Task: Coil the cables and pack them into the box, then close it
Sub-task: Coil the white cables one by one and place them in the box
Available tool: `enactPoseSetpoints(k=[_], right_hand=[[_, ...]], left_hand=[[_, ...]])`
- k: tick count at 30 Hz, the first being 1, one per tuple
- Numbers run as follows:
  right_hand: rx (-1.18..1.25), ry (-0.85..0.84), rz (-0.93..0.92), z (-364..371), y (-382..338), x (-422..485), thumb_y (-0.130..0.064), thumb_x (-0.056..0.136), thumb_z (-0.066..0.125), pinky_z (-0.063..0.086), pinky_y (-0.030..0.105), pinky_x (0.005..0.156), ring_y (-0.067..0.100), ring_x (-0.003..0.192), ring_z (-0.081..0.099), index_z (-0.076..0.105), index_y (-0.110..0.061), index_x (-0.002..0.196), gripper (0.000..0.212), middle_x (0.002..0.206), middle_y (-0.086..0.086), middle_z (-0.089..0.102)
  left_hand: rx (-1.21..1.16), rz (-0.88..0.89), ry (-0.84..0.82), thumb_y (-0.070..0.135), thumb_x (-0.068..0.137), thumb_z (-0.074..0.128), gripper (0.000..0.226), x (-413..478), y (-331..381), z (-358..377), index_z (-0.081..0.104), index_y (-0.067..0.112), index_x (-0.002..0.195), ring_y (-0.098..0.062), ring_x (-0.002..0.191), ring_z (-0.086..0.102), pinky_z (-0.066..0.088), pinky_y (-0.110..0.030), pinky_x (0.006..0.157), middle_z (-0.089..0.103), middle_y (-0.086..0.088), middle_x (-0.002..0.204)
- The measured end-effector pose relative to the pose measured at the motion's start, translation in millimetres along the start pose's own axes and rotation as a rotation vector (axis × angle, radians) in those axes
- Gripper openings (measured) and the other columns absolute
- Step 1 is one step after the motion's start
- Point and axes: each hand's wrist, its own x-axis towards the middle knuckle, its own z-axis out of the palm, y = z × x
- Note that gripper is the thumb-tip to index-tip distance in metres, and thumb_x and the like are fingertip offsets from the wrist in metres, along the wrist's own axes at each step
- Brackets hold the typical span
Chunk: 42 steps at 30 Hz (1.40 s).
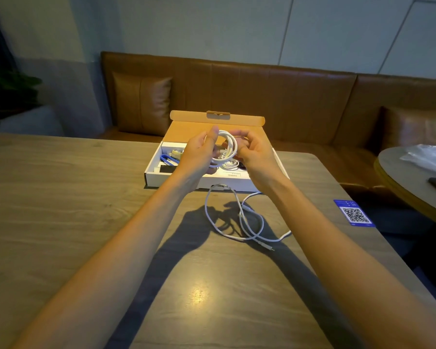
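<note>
A coiled white cable (227, 148) hangs above the open box (212, 181), held between both hands. My left hand (199, 153) grips its left side with the thumb up. My right hand (254, 153) pinches its right side. The flat white box has its brown lid (212, 125) folded back. Inside lie a blue cable (167, 159), another white cable bundle (230, 165) and small dark items. A second white cable (239, 217) sprawls loose on the wooden table (61, 197) in front of the box.
A blue QR-code card (354, 213) lies near the table's right edge. A brown leather bench (275, 96) with cushions runs behind the table. A round table (413, 177) with a plastic bag stands at the right. A plant (5, 96) is at the far left.
</note>
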Motion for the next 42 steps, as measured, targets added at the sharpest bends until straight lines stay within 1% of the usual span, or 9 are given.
enactPoseSetpoints(k=[2,6,12,17,22,27,32,34,42], right_hand=[[0.034,-0.028,0.093,2,3,0,-0.01,0.103,0.052,0.056,0.023,0.077,0.013,0.085,0.068,0.063,-0.014,0.115,0.016,0.096,0.0,0.073],[-0.011,0.016,0.197,-2,2,1,-0.019,0.097,0.064,0.056,0.031,0.086,0.022,0.097,0.067,0.075,-0.013,0.112,0.019,0.103,0.004,0.075],[0.041,-0.078,0.269,-5,-11,-3,-0.012,0.098,0.061,0.059,0.022,0.069,0.017,0.075,0.073,0.076,-0.007,0.098,0.016,0.087,0.005,0.075],[0.072,-0.033,0.282,-6,-18,-2,-0.035,0.099,0.06,0.061,0.025,0.075,0.018,0.078,0.074,0.073,-0.01,0.093,0.029,0.084,0.004,0.075],[0.074,-0.11,0.223,-12,-14,-2,-0.02,0.097,0.065,0.06,0.03,0.081,0.015,0.08,0.071,0.062,-0.012,0.129,0.033,0.091,0.003,0.074],[0.186,-0.224,0.117,-15,-10,-7,0.001,0.09,0.069,0.057,0.04,0.09,0.025,0.092,0.067,0.056,-0.023,0.128,0.046,0.102,0.013,0.069],[-0.119,0.021,-0.115,-3,-3,-10,-0.02,0.092,0.072,0.063,0.033,0.072,0.021,0.083,0.072,0.066,-0.013,0.12,0.029,0.096,0.006,0.073],[-0.249,0.119,-0.208,-3,0,-10,-0.025,0.094,0.069,0.061,0.025,0.066,0.013,0.082,0.072,0.073,-0.013,0.114,0.023,0.092,-0.004,0.073],[-0.456,0.288,-0.339,-8,15,-6,-0.019,0.098,0.065,0.062,0.025,0.069,0.009,0.082,0.073,0.068,-0.016,0.112,0.015,0.097,-0.006,0.071]], left_hand=[[-0.007,0.002,-0.009,0.051,0.103,0.036,0.037,0,-1,-1,0.057,0.022,0.106,-0.029,0.095,0.061,0.047,-0.027,0.063,0.058,-0.012,0.094],[0.056,0.03,0.037,0.049,0.104,0.035,0.032,-2,-1,-1,0.054,0.024,0.096,-0.016,0.073,0.057,0.045,-0.025,0.061,0.052,-0.005,0.077],[0.136,0.051,0.119,0.05,0.104,0.038,0.032,3,-6,4,0.057,0.024,0.105,-0.015,0.089,0.063,0.051,-0.025,0.069,0.061,0.007,0.088],[0.339,0.157,0.196,0.05,0.103,0.04,0.04,5,-7,8,0.061,0.017,0.112,-0.01,0.084,0.055,0.038,-0.014,0.066,0.06,0.007,0.1],[0.381,0.27,0.226,0.045,0.104,0.044,0.027,5,-6,6,0.058,0.022,0.101,-0.006,0.08,0.055,0.038,-0.013,0.066,0.057,0.008,0.089],[0.296,0.337,0.178,0.036,0.105,0.046,0.03,7,-4,1,0.067,0.02,0.118,-0.001,0.092,0.058,0.041,-0.008,0.073,0.064,0.01,0.106],[0.262,0.207,0.044,0.037,0.106,0.042,0.033,5,-5,-1,0.069,0.018,0.104,-0.008,0.082,0.056,0.049,-0.029,0.074,0.065,-0.001,0.089],[0.25,0.132,0.01,0.037,0.107,0.04,0.029,4,-3,-2,0.063,0.02,0.102,-0.01,0.077,0.051,0.046,-0.025,0.066,0.057,0.001,0.083],[-0.048,-0.235,-0.195,0.031,0.092,0.068,0.034,5,-1,-19,0.069,0.007,0.117,-0.019,0.08,0.069,0.058,-0.024,0.066,0.069,-0.015,0.109]])
